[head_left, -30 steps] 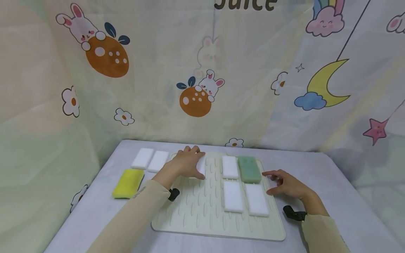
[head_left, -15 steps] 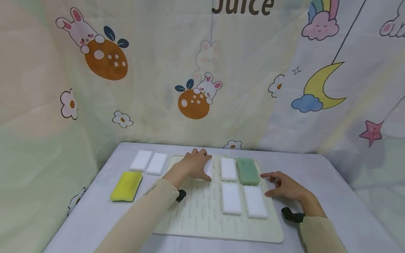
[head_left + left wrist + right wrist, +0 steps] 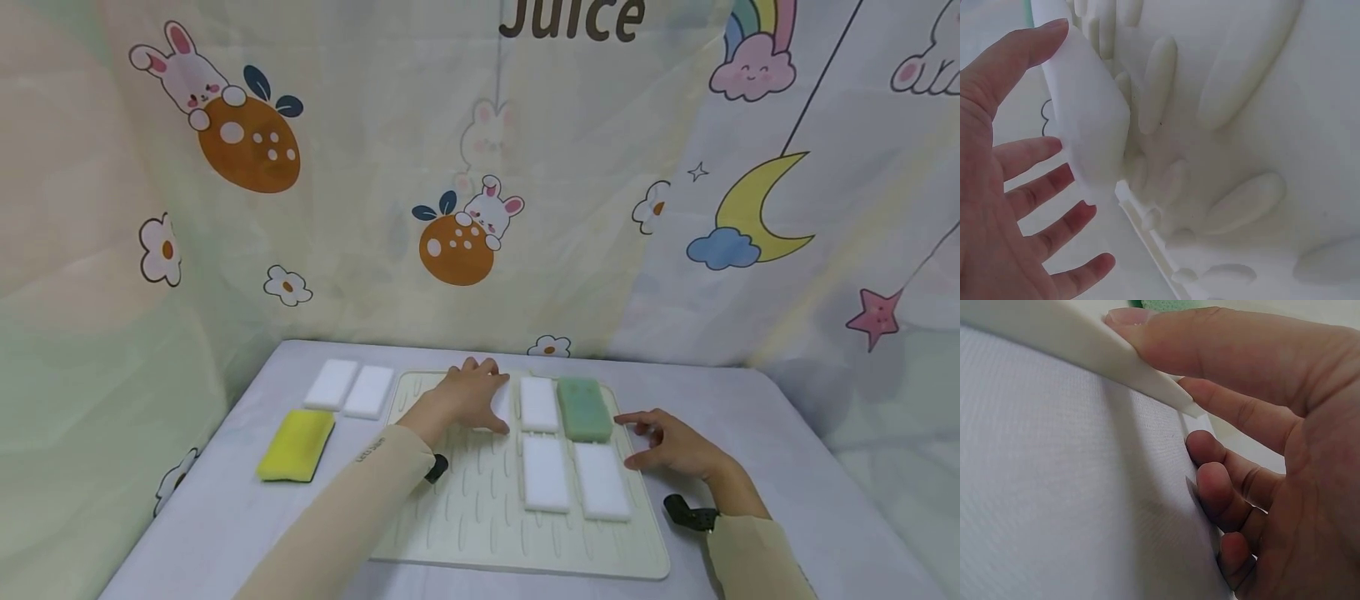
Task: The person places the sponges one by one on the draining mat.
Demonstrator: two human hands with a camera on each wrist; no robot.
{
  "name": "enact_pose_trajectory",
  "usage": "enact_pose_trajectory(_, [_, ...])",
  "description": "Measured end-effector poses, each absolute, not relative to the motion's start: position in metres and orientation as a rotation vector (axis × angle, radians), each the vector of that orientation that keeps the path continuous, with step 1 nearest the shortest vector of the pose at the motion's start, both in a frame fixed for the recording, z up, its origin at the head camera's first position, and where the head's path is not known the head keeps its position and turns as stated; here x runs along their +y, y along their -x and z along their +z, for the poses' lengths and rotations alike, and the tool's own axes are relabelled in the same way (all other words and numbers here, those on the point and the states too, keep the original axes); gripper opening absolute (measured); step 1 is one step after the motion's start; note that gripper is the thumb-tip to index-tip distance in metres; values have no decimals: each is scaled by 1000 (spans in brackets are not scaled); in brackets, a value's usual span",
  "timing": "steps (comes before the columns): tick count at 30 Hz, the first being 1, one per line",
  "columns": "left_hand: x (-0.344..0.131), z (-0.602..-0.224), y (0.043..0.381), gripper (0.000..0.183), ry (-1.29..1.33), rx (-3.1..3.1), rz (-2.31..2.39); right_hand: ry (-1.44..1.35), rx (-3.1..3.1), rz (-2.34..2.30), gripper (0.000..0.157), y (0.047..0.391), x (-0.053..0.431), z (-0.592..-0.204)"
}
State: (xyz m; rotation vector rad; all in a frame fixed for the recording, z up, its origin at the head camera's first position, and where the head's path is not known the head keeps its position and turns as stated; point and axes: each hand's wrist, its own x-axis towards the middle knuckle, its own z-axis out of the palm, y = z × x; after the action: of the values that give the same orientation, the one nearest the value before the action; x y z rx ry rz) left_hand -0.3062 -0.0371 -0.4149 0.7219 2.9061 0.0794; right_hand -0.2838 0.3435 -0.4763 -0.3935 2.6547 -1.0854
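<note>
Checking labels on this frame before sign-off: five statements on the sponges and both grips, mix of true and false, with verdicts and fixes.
1. The green sponge is at the far right corner of the ridged mat. True.
2. The left grip holds a white sponge. True.
3. The yellow sponge lies on the ridged mat. False: the yellow sponge lies on the tablecloth, left of the mat.
4. The right grip holds the green sponge. False: it holds no sponge; its thumb is at the mat's right edge.
5. Two white sponges lie on the tablecloth. True.

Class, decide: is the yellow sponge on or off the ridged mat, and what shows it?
Off: the yellow sponge lies on the tablecloth, left of the ridged mat.
</note>
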Motion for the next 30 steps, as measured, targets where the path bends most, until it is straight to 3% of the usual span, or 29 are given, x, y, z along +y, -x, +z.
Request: enact_pose_trajectory(30, [-31, -425, 313, 90, -611, 2879, 207, 428, 2642, -1104, 75, 283, 343, -476])
